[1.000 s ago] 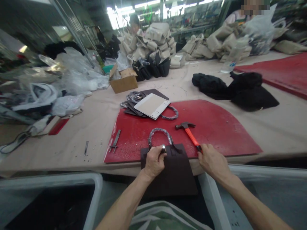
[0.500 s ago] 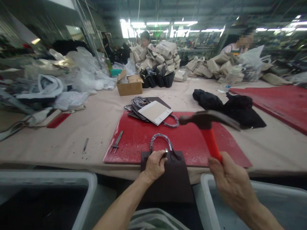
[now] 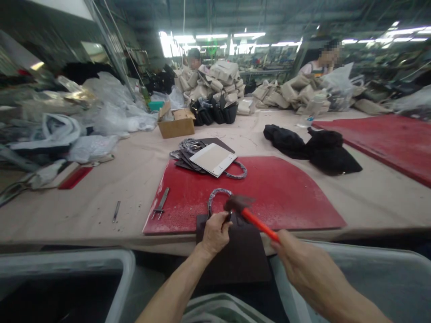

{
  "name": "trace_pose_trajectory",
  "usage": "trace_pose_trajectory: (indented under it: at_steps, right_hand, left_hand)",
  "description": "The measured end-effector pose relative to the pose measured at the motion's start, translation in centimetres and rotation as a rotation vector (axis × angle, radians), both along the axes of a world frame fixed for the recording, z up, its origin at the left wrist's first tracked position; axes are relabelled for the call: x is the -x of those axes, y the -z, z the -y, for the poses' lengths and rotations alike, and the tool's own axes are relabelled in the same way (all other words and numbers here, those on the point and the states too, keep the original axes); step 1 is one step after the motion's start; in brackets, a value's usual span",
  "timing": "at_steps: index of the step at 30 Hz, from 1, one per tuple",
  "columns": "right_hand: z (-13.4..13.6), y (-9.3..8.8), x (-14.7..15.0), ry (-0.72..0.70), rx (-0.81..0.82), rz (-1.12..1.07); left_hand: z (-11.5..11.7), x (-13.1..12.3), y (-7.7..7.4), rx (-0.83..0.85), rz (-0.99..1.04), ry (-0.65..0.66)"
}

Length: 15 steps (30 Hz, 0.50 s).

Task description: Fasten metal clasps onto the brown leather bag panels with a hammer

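My right hand [image 3: 299, 255] is closed round the orange handle of a claw hammer [image 3: 257, 220]. The hammer's head is at the top of a short metal punch [image 3: 230, 216], pinched upright in the fingers of my left hand [image 3: 215, 233]; whether they touch I cannot tell. Under my left hand lies a dark brown bag panel [image 3: 235, 260] with a plastic-wrapped handle [image 3: 215, 194]. Its upper edge rests on a red board [image 3: 286, 193], and the rest hangs over the table's front edge. The punch's lower end is hidden by my fingers.
Stacked panels with a pale piece [image 3: 213, 159] lie at the board's back. A pronged tool [image 3: 161, 204] and a thin metal rod [image 3: 116, 211] lie left. Black cloth [image 3: 313, 148], a cardboard box [image 3: 177, 128] and bins [image 3: 129, 269] surround the work; two people are beyond.
The hammer has swung down and left from beside the panel to the punch in my left hand. My left hand stays at the panel's upper edge. The whole view has shifted slightly.
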State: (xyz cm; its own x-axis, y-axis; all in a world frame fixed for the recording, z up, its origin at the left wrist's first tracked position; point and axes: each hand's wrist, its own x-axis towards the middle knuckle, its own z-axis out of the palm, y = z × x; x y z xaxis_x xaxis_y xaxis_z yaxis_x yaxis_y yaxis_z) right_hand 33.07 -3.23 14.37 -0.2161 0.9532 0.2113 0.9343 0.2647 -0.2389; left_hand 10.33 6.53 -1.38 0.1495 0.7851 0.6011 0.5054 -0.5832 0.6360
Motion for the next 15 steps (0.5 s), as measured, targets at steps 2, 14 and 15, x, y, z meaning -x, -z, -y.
trace_pose_trajectory:
  at_steps: [2,14,15]
  right_hand:
    - [-0.4,1.4,0.1,-0.01,0.075,-0.009]
    - [-8.1,7.4,-1.6,0.252,0.23,-0.052]
    - [-8.4,7.4,-1.0,0.24,0.175,-0.03]
  left_hand:
    - [0.0,0.0,0.1,0.011,-0.008,0.011]
    - [0.1,0.1,-0.2,0.055,0.044,0.015]
    - [0.1,0.2,-0.3,0.065,0.043,0.017]
